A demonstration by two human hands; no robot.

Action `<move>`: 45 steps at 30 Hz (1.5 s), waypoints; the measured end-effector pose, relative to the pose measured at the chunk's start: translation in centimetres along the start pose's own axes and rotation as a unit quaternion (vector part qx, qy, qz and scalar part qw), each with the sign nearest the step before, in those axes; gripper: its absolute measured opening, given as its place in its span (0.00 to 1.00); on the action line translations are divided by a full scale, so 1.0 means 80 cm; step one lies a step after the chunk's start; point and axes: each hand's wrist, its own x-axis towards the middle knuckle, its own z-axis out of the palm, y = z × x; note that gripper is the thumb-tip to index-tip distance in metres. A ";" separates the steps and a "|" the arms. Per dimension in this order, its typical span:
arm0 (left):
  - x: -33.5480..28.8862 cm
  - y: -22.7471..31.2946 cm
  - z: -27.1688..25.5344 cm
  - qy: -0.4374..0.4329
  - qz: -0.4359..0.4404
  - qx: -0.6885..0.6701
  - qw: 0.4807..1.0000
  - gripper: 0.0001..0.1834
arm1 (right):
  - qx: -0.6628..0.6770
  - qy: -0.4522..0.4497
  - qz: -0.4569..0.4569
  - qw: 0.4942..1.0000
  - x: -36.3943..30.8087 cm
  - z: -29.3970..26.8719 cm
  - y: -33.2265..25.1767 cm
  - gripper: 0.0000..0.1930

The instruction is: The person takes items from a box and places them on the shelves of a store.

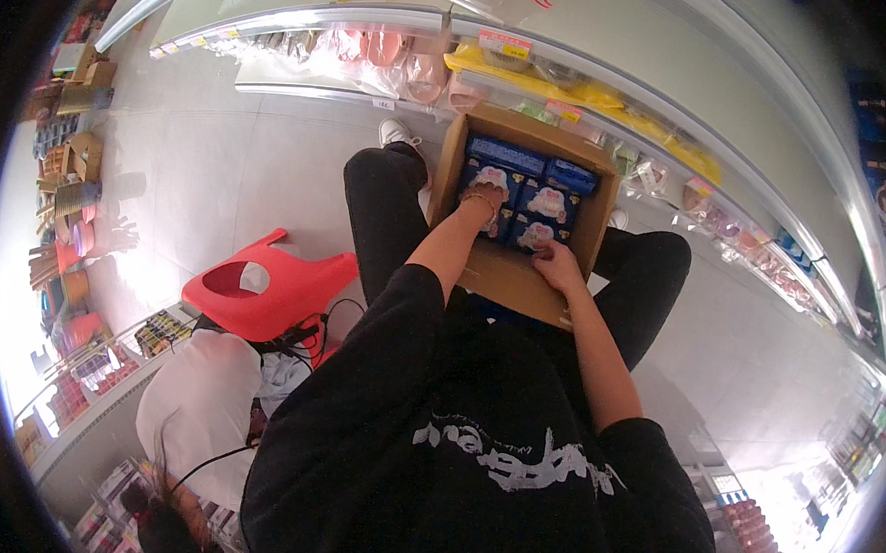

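Note:
An open cardboard box (590, 246) stands between my legs, filled with several blue packages with white-and-pink labels. My left hand (483, 196) reaches into its left side, with bent fingers gripping the upper part of a blue package (502, 177). At the near right, my right hand (558, 268) is just inside the box. Its fingers are stretched out against the edge of another blue package (537, 231), and they do not wrap round it. Beside these lies one more blue package (548, 204), and flatter blue packs (507, 155) line the far side.
Store shelves (356, 17) with bagged goods and price tags curve past the far side and right. A red plastic stool (272, 286) stands at my left, with dark cables by it. Nearby is a white bag-like bundle (201, 404). Stocked shelves (76, 207) run along the far left.

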 end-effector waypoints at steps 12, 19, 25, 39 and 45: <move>0.015 -0.008 0.039 0.025 -0.019 -0.033 0.999 0.37 | -0.001 -0.015 0.057 0.998 -0.001 -0.007 -0.023 0.17; -0.016 -0.006 0.004 -0.059 -0.032 -0.043 0.997 0.46 | 0.023 -0.002 0.045 0.999 0.004 0.000 -0.001 0.16; -0.001 -0.013 0.012 -0.077 -0.059 -0.099 0.990 0.43 | 0.018 -0.007 0.059 0.998 0.003 -0.001 -0.009 0.16; 0.041 -0.024 0.079 0.100 -0.042 -0.085 0.990 0.17 | 0.012 -0.025 0.068 0.997 0.001 -0.002 -0.011 0.18; 0.038 -0.018 0.079 0.181 -0.009 0.014 0.983 0.16 | 0.018 -0.024 0.066 0.997 -0.002 0.000 -0.011 0.18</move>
